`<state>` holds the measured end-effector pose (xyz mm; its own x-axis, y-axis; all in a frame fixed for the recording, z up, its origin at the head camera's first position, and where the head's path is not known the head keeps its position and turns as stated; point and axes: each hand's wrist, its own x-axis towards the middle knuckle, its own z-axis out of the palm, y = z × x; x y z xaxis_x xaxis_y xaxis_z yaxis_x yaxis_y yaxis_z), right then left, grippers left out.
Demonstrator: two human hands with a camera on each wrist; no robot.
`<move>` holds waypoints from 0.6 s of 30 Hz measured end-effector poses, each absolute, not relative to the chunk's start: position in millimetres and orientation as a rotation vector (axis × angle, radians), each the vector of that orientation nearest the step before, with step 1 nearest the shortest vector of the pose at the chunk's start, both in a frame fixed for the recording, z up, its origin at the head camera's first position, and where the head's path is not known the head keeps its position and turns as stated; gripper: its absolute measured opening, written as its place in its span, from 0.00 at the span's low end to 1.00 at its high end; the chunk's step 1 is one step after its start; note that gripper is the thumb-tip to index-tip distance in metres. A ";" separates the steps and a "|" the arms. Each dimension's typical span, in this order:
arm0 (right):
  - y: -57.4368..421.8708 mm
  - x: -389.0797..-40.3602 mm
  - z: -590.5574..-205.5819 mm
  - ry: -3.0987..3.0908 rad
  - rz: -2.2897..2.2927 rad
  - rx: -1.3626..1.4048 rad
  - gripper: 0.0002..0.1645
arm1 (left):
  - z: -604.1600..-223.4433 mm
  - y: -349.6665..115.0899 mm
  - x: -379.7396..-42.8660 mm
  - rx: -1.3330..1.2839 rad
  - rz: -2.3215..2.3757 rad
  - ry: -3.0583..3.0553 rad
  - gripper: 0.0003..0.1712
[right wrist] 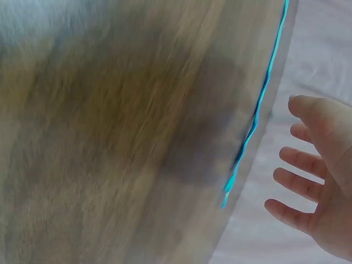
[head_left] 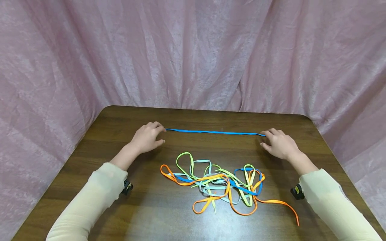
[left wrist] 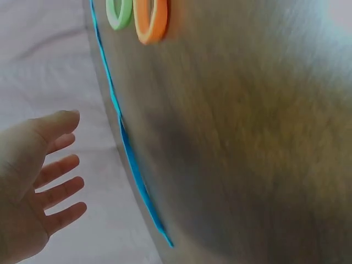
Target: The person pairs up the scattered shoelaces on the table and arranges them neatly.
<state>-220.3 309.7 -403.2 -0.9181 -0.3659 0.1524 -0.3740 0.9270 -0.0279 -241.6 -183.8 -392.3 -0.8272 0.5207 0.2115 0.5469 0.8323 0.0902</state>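
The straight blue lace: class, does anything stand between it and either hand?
Nothing visible does. The straight blue lace lies toward the table's far edge, with the left hand near one end and the right hand near the other. The tangled laces lie closer to the person, clear of both gaps.

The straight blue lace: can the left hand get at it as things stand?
Very likely yes: the left hand is right beside one end of the straight blue lace, seems to hold nothing, and no other lace lies in between.
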 end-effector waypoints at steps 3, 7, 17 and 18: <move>300.8 -215.2 -401.8 -2.873 0.103 0.633 0.26 | -392.0 -174.1 -230.6 -0.914 -0.210 -2.796 0.22; 289.0 -209.1 -398.8 -2.794 0.134 0.713 0.25 | -391.8 -161.3 -216.1 -1.016 -0.205 -2.769 0.23; 257.9 -195.8 -390.8 -2.668 0.221 0.948 0.18 | -397.8 -131.7 -185.0 -1.213 -0.123 -2.708 0.22; 254.8 -194.7 -390.3 -2.666 0.235 0.964 0.18 | -399.1 -129.6 -182.5 -1.229 -0.111 -2.702 0.22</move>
<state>-194.7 254.8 -390.3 -0.7317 -0.5970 0.3289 -0.6454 0.7621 -0.0525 -182.5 -129.6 -399.1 -0.6457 0.7407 0.1858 0.7534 0.6575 -0.0029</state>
